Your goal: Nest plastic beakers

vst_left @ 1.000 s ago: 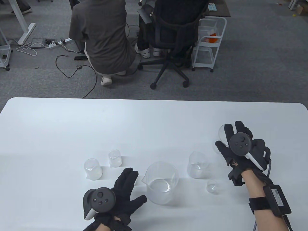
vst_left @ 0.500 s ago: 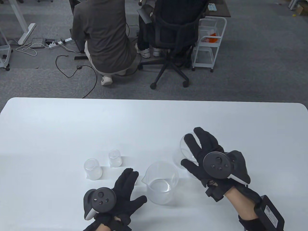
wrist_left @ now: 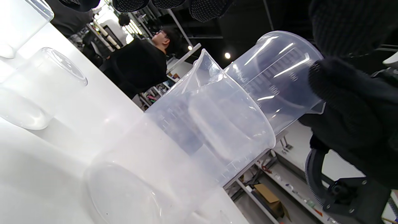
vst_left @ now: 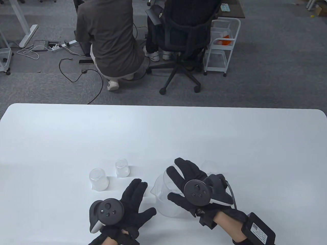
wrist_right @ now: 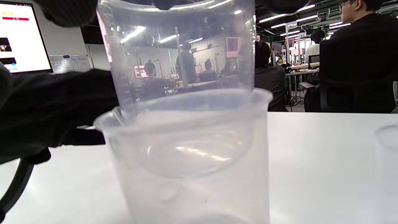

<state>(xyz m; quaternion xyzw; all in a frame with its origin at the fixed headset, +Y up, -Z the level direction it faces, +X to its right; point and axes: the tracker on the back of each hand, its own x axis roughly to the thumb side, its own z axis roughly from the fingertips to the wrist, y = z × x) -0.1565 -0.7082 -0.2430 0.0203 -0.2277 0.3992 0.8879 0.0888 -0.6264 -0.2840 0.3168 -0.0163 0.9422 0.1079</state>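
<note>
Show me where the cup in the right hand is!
In the table view, near the front, right of centre: the right hand holds the beaker partway inside the biggest beaker.

Clear plastic beakers (vst_left: pixel 99 179): five visible. Gloved hands (vst_left: pixel 127 201): two. Table (vst_left: pixel 76 132): one.

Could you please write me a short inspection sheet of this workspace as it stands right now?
Surface: white table, bare at the far half.
Job's things: big beaker upright; second beaker partly lowered into it, bottom not seated. Two small beakers stand at left, another behind the right hand.
Clutter: nothing seen.
Grippers: right hand grips the second beaker; left hand lies flat on the table, holding nothing.
Cables: glove cable at right wrist; floor cable.
Surroundings: two people seated, office chair, white cart.
</note>
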